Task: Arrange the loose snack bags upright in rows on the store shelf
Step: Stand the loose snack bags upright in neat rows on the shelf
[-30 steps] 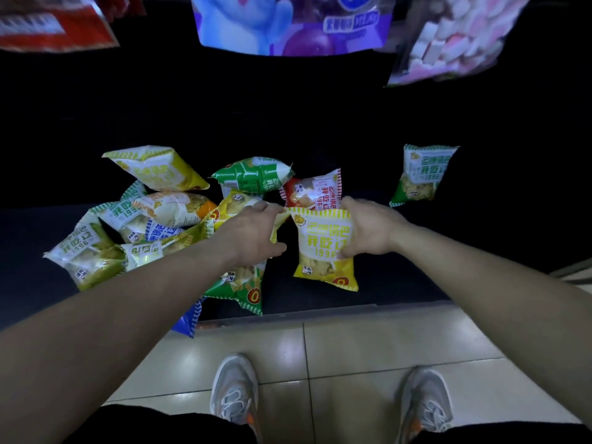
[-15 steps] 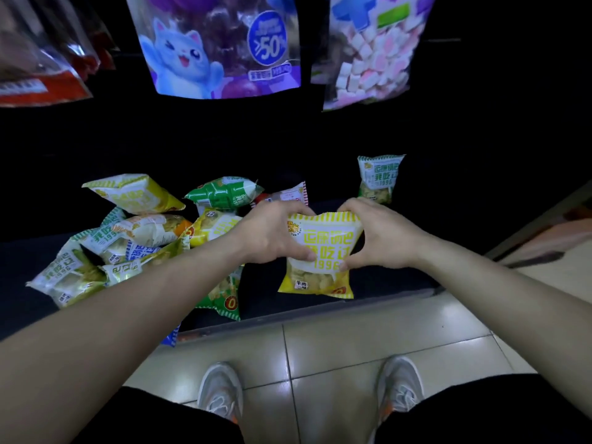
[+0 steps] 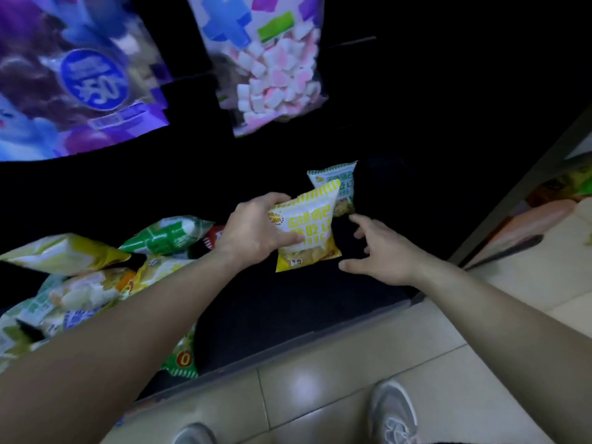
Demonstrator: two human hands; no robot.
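The left hand [image 3: 256,229] grips a yellow snack bag [image 3: 306,229] upright over the dark shelf [image 3: 288,309]. At its three o'clock, the right hand [image 3: 381,251] hangs spread, touching nothing. A green-white bag [image 3: 344,184] stands at one o'clock; loose bags [image 3: 96,277] lie at nine.

Shelf: a dark, black-surfaced shelf [image 3: 288,312] sat low, just above the tiled floor [image 3: 352,379].
Left side: loose snack bags [image 3: 96,283] lay jumbled in a pile.
Right rear: one green-and-white bag [image 3: 344,181] stood upright.
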